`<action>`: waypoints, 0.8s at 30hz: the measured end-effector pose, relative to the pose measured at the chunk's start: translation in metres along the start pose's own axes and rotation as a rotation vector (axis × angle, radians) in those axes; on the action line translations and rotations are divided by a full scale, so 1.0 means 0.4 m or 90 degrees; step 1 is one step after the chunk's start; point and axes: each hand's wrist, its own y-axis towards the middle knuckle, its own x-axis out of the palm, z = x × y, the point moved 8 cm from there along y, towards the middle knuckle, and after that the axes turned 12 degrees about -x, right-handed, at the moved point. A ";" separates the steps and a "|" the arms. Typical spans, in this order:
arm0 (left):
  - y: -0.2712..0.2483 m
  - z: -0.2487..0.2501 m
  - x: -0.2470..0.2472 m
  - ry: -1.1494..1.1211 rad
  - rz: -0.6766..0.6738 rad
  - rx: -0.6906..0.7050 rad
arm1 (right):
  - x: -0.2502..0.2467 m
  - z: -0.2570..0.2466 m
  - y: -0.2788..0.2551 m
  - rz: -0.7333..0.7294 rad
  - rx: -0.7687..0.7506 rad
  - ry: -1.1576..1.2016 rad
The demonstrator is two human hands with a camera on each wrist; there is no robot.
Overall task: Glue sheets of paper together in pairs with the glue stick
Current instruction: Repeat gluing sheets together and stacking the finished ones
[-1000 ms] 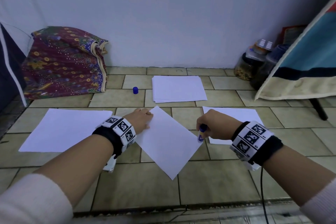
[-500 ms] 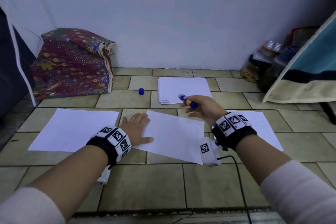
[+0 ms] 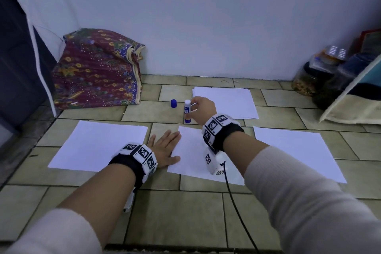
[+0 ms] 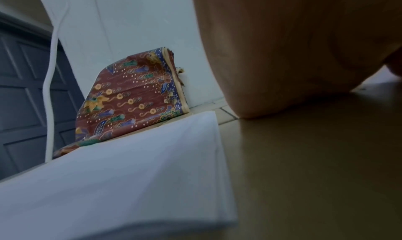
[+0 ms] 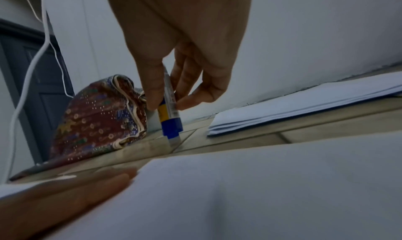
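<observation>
The right hand (image 3: 203, 109) reaches forward over the tiled floor (image 3: 175, 212), wrist raised, with thumb and fingertips (image 5: 152, 104) pinching the glue stick (image 3: 187, 111) at its middle. The stick stands upright with its blue base on or just above the floor tile; the right wrist view shows its lower end close to a grout line. The left hand (image 3: 165, 148) lies flat, fingers straight and spread, pressing its palm on the left edge of the middle sheet of paper (image 3: 191, 154).

The glue stick is ahead of the left hand and just beyond the far edge of the middle sheet. Its blue cap (image 3: 174, 103) stands on the floor just left of the stick, apart from it. A stack of paper (image 3: 231, 103) lies just right of the right hand, with part of it behind the hand. A single sheet (image 3: 97, 146) lies left of the left hand, and another sheet (image 3: 292, 150) lies right of the right forearm.

Half a second ago the right hand held the stick tilted in the air over the stack; now the stick is upright and down near the cap. A second ago its tip was on the middle sheet's right corner. The left hand stays on the sheet.
</observation>
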 end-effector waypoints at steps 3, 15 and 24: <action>0.008 -0.005 0.002 -0.003 -0.002 -0.014 | 0.028 -0.011 0.027 -0.016 -0.022 -0.038; -0.002 0.000 -0.009 -0.062 -0.027 -0.032 | 0.080 -0.023 0.066 -0.102 -0.065 -0.158; -0.002 0.002 -0.008 -0.069 0.010 -0.003 | 0.010 -0.004 -0.030 0.019 -0.068 -0.011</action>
